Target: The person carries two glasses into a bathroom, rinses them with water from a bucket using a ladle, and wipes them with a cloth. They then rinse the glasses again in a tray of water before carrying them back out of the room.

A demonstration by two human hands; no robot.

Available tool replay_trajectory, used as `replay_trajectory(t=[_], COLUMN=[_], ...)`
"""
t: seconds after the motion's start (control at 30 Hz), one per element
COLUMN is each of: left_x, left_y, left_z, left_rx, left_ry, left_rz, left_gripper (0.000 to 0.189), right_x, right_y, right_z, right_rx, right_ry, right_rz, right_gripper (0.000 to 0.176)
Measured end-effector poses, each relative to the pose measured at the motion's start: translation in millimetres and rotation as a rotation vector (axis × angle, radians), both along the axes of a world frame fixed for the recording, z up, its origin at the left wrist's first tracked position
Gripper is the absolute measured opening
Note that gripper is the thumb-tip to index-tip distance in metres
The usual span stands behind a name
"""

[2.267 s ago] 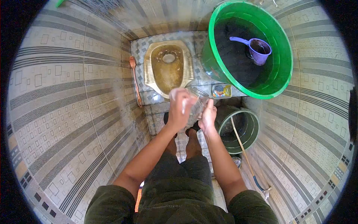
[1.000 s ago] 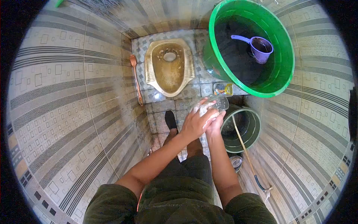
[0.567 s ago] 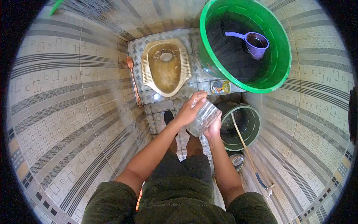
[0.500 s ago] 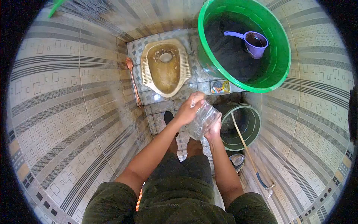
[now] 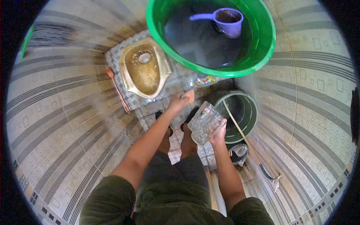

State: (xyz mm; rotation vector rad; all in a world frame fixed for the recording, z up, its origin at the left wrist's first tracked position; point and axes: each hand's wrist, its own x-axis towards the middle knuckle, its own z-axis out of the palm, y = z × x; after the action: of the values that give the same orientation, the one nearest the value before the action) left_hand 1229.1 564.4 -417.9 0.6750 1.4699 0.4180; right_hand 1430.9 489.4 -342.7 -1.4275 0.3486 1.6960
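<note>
My right hand (image 5: 219, 133) is wrapped round the side of a clear, patterned glass jar (image 5: 205, 122), which tilts in front of my legs. Up and to the left of the jar, apart from it, my left hand (image 5: 180, 103) holds a small orange-pink sponge (image 5: 190, 96) between its fingers. A small clear tray (image 5: 205, 80) with a colourful packet lies on the tiled ledge just beyond the sponge.
A big green tub (image 5: 215, 71) holds dark water and a purple dipper (image 5: 228, 24). Left of it are a squat toilet (image 5: 144, 77) and an orange brush (image 5: 118, 90). A grey-green bucket (image 5: 249, 108) with a hose (image 5: 240, 129) stands at right.
My left hand has come off the jar and moved left, and the sponge now shows in it. The view has shifted, with the tub now further left and nearer.
</note>
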Motion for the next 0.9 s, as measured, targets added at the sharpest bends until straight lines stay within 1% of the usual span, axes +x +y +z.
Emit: replay_trajectory(t=[0.03,0.07,0.13,0.17,0.2,0.23,0.27,0.3,0.33,0.4,0.43,0.47,0.5,0.53,0.57,0.6,0.63,0.67,0.7,0.73,0.8,0.87,0.9], left_x=[13.5,27.3,49.9,56.3,60.1,64.9,71.8,77.5,81.1,89.7,89.6,90.2,88.6,84.5,80.4,78.1,76.7,75.5,76.6,76.1,78.3,87.6,92.8], left_y=[11.4,24.5,30.6,32.5,39.5,44.2,41.9,33.1,25.1,2.8,-2.3,-5.5,-16.8,-29.6,-35.3,-31.3,-24.4,-22.8,-24.7,-24.2,-19.6,-12.6,-10.2], left_z=[-9.1,-20.7,-54.7,-65.7,-65.4,-61.2,-52.4,-40.1,-25.8,4.3,35.2,65.3,68.7,62.2,60.9,77.6,103.4,119.9,120.0,119.7,127.8,130.3,131.7], left_rx=[-0.087,-0.17,0.151,0.131,0.193,0.264,0.27,0.189,0.111,-0.082,-0.13,-0.176,-0.158,-0.074,0.009,0.024,0.041,0.056,-0.008,0.001,0.05,0.112,0.165], left_ry=[-0.023,-0.046,-0.099,-0.105,0.211,0.529,0.532,0.297,0.069,-0.445,-0.519,-0.595,-0.583,-0.48,-0.379,-0.371,-0.325,-0.281,-0.112,-0.108,-0.254,-0.255,-0.257], left_rz=[0.076,0.149,0.184,0.174,0.048,-0.082,-0.09,-0.115,-0.139,-0.156,-0.195,-0.234,-0.242,-0.192,-0.14,-0.144,-0.157,-0.167,-0.114,-0.112,-0.164,-0.185,-0.208], left_gripper=[0.059,0.063,0.055,0.055,0.058,0.062,0.062,0.064,0.067,0.068,0.069,0.071,0.071,0.072,0.073,0.073,0.074,0.075,0.073,0.073,0.07,0.067,0.063], right_x=[12.4,21.7,38.2,57.8,62.4,63.5,64.7,78.0,74.4,61.2,67.8,61.5,48.6,36.4,27.6,30.0,34.3,38.1,39.3,40.8,41.5,39.0,41.3], right_y=[-6.3,-6.8,-9.1,-23.4,-25.4,-23.2,-19.1,-33.2,-27.3,-8.3,-29.9,-18.8,-2.0,12.6,22.8,24.4,23.7,21.9,25.3,27.9,37.2,52.0,56.7], right_z=[-3.3,-3.3,1.5,-14.5,-11.1,-6.6,-3.3,-21.1,-15.0,7.4,-28.0,-16.2,9.8,33.9,49.2,46.7,41.4,36.0,40.4,44.7,56.5,76.5,85.1], right_rx=[0.047,0.033,0.086,0.065,0.051,-0.02,-0.082,-0.06,-0.045,-0.099,-0.009,0.012,-0.038,-0.09,-0.118,-0.103,-0.055,-0.01,0.0,0.031,0.068,-0.009,-0.009], right_ry=[0.032,0.024,-0.022,0.004,0.0,-0.066,-0.127,-0.107,-0.093,0.051,0.063,0.074,0.045,0.016,-0.038,-0.029,0.057,0.141,0.144,0.12,0.096,-0.024,-0.025], right_rz=[-0.012,-0.023,-0.032,0.01,-0.001,-0.021,-0.04,0.065,0.056,-0.04,0.017,0.014,-0.044,-0.101,-0.158,-0.159,-0.109,-0.057,-0.053,-0.056,-0.055,-0.106,-0.108], right_gripper=[0.058,0.058,0.062,0.056,0.056,0.054,0.052,0.054,0.054,0.056,0.054,0.054,0.042,0.035,0.033,0.033,0.032,0.031,0.031,0.03,0.03,0.029,0.029])
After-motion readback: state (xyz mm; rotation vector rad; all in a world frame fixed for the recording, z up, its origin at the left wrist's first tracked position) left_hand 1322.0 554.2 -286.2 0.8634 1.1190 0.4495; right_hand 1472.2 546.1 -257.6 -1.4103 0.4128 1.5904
